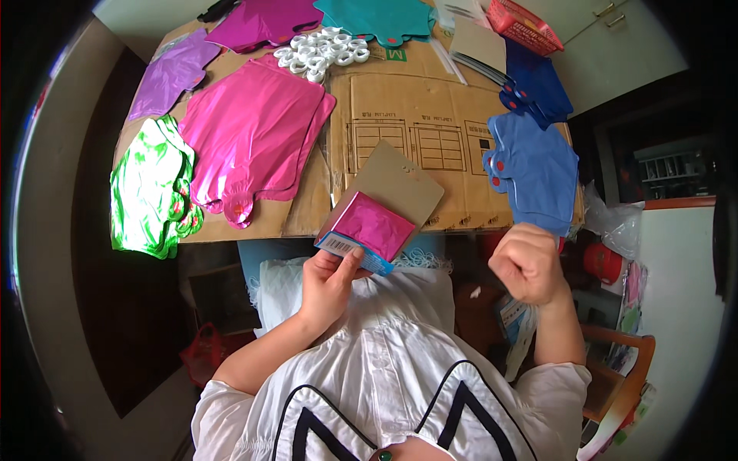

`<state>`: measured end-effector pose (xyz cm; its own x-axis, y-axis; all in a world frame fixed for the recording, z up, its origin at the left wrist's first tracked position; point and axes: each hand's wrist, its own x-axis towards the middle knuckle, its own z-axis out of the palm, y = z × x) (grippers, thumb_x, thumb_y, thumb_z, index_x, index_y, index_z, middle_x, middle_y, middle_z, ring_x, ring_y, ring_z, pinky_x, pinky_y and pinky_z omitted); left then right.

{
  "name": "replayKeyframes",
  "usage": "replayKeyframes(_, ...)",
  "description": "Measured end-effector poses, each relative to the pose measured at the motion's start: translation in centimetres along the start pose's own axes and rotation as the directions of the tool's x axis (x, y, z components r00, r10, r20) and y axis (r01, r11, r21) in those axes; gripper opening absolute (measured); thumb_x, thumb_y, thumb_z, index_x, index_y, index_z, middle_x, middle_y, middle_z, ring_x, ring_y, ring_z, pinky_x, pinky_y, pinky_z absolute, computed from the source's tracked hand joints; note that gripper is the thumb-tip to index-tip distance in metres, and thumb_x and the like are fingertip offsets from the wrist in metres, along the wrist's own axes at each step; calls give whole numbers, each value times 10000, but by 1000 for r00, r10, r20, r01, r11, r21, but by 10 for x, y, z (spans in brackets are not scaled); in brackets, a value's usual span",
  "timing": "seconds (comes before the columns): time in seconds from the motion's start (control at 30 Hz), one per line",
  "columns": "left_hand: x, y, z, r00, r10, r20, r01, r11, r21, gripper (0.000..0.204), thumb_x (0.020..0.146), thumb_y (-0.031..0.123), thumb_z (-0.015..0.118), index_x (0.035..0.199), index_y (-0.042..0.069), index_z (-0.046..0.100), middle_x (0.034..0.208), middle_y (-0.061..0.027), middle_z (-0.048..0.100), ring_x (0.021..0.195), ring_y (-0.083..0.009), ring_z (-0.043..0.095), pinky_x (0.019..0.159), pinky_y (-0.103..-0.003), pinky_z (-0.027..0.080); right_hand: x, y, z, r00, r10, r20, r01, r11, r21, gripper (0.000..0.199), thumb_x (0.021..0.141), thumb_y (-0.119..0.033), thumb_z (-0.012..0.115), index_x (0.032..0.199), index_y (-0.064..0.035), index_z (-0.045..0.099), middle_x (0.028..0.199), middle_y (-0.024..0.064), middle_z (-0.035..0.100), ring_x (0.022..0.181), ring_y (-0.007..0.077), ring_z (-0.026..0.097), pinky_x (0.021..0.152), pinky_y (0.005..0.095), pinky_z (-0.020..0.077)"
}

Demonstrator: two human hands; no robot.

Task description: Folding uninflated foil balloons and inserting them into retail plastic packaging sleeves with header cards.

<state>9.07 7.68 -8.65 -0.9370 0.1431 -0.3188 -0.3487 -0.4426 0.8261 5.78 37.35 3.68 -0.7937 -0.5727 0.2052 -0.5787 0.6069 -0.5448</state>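
My left hand (pixel 329 286) holds the lower edge of a grey-brown backing card (pixel 396 180), its thumb on top. A folded pink foil balloon (pixel 374 223) lies against the card, with a blue printed strip (pixel 355 252) bearing a barcode folded up over its lower edge. The card rests tilted at the table's front edge, above my lap. My right hand (pixel 529 263) is raised in a fist at the right, just in front of a stack of flat light-blue foil balloons (pixel 536 165). Its curled fingers hide whatever may be inside.
Cardboard (pixel 415 100) covers the table. Flat pink balloons (pixel 257 131) and green-and-white ones (pixel 150 188) lie left. Purple and teal ones, white ribbon rolls (pixel 323 50), backing cards (pixel 478 48) and a red basket (pixel 525 27) stand farther back. A wooden chair (pixel 626 384) is at right.
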Motion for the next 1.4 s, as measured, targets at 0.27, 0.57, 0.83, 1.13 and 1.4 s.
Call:
replayKeyframes(0.27, -3, 13, 4, 983, -184, 8, 176, 930, -322, 195, 987, 170, 529, 1127, 49, 588, 1031, -76, 694, 899, -193, 692, 790, -347, 558, 100, 18, 28, 983, 59, -173, -49, 997, 62, 58, 817, -34, 658, 820, 22, 640, 811, 113, 642, 720, 236, 628, 639, 308, 489)
replayKeyframes(0.57, -1, 10, -5, 986, -150, -77, 129, 966, -226, 174, 972, 173, 561, 1072, 42, 620, 995, -73, 695, 857, -180, 691, 738, -314, 568, 276, 84, 56, 985, 13, -173, -48, 978, -201, 101, 793, -141, 676, 840, -52, 667, 864, 108, 619, 824, 286, 626, 721, 399, 500)
replayKeyframes(0.83, -1, 11, -7, 989, -149, 13, 147, 958, -247, 178, 977, 154, 554, 1096, 43, 627, 1013, -78, 692, 874, -187, 687, 757, -329, 573, 286, 129, 63, 977, -58, -205, -1, 962, -273, 44, 790, -114, 654, 819, -82, 662, 848, 83, 627, 786, 289, 634, 705, 391, 512)
replayKeyframes(1.13, 5, 2, -15, 983, -109, 150, 142, 963, -229, 205, 981, 165, 547, 1137, 56, 624, 1066, -69, 684, 948, -189, 675, 817, -359, 564, 147, 20, 37, 858, 185, 478, -509, 416, 753, 80, 856, -16, 612, 927, 17, 624, 862, 67, 682, 771, 130, 663, 720, 250, 542)
replayKeyframes(1.4, 10, -14, -31, 950, -71, 303, 130, 975, -179, 210, 985, 167, 546, 1093, 25, 657, 1034, -68, 684, 963, -193, 663, 853, -346, 558, 112, -8, 85, 908, 144, 394, -354, 764, 539, 157, 825, -5, 586, 955, 24, 671, 811, 60, 688, 732, 77, 605, 685, 254, 502)
